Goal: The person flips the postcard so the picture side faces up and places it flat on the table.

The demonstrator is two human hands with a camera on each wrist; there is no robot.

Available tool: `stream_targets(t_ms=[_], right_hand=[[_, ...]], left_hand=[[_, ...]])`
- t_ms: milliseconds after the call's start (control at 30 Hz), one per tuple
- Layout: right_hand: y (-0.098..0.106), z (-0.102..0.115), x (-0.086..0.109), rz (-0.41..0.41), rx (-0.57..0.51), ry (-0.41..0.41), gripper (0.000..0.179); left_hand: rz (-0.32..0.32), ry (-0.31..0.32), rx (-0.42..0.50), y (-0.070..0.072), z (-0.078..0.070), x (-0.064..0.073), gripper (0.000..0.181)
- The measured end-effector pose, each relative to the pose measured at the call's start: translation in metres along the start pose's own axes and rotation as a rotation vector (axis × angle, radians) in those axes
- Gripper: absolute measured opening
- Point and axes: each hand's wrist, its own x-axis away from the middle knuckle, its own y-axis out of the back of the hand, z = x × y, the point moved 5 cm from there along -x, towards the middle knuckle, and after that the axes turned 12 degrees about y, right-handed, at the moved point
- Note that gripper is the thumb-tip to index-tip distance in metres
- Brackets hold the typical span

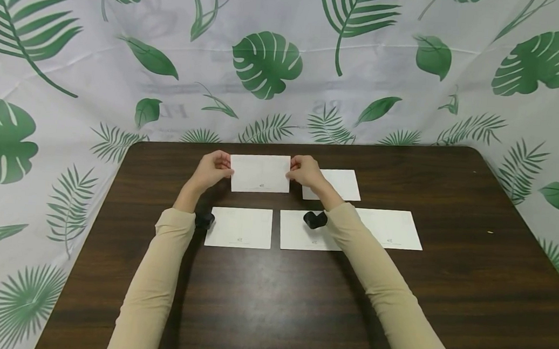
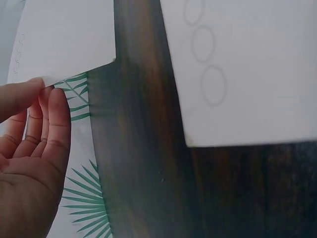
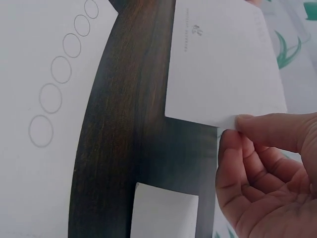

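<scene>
Both hands hold up one white envelope (image 1: 260,174) by its two short sides, near the back of the table. My left hand (image 1: 213,169) pinches its left edge between thumb and fingers. At the opposite edge, my right hand (image 1: 307,172) pinches likewise, thumb on the near face, as the right wrist view shows. Small printing marks the envelope's lower middle. In front lie a left envelope (image 1: 239,227), a middle envelope (image 1: 294,239) and a right envelope (image 1: 392,228) in a row. Another envelope (image 1: 339,184) lies partly hidden behind my right hand. Rows of circles are printed on some.
The dark wooden table (image 1: 261,303) has rounded back corners. A white cloth with green leaves (image 1: 267,65) hangs behind it and along both sides. My right forearm (image 1: 379,273) passes over the front row, covering part of the middle and right envelopes.
</scene>
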Motion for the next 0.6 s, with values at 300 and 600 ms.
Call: stream_targets(t_ms=[300,600], right_hand=[[0.005,-0.006,0.0,-0.042,-0.144,-0.023,0.017],[0.008,-0.007,0.002,-0.076,-0.213,-0.014,0.014]], left_hand=[[0.015,-0.002,0.027,0.001,-0.021,0.018,0.02],[0.009,-0.017,0.093,0.003,0.002,0.0,0.017]])
